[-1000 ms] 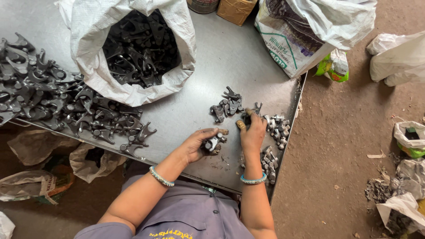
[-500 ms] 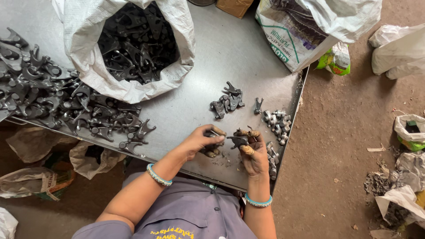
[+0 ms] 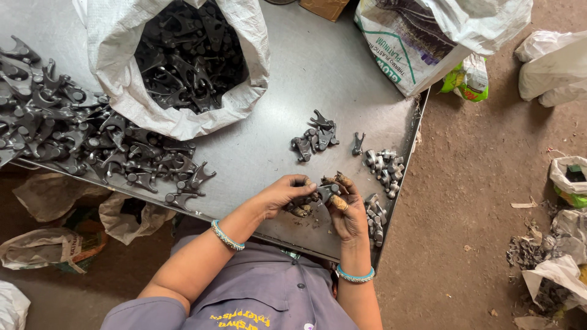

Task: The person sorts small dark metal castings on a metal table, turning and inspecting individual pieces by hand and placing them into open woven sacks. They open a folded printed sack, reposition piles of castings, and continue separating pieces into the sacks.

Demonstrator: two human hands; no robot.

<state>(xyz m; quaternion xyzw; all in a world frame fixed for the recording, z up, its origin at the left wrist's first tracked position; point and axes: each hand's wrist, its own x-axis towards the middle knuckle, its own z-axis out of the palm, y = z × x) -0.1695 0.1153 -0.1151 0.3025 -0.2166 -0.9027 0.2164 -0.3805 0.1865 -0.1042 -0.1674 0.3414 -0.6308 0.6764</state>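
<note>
My left hand (image 3: 282, 197) and my right hand (image 3: 346, 211) meet over the near edge of a grey metal table (image 3: 318, 79). Both grip one small dark metal forked part (image 3: 325, 192) between the fingertips. The fingertips wear worn yellowish tape. Just beyond the hands lies a small cluster of dark forked parts (image 3: 315, 138), with one single part (image 3: 358, 144) beside it. A row of small shiny metal pieces (image 3: 381, 168) runs along the table's right edge, close to my right hand.
An open white sack (image 3: 177, 61) full of dark parts sits at the back. A big heap of the same parts (image 3: 73, 131) covers the table's left side. Printed sacks (image 3: 428, 36) and plastic bags (image 3: 553, 58) lie on the dirt floor at right.
My right hand has drawn back from the shiny pieces at the table edge and come together with my left hand; both now hold one part between them.
</note>
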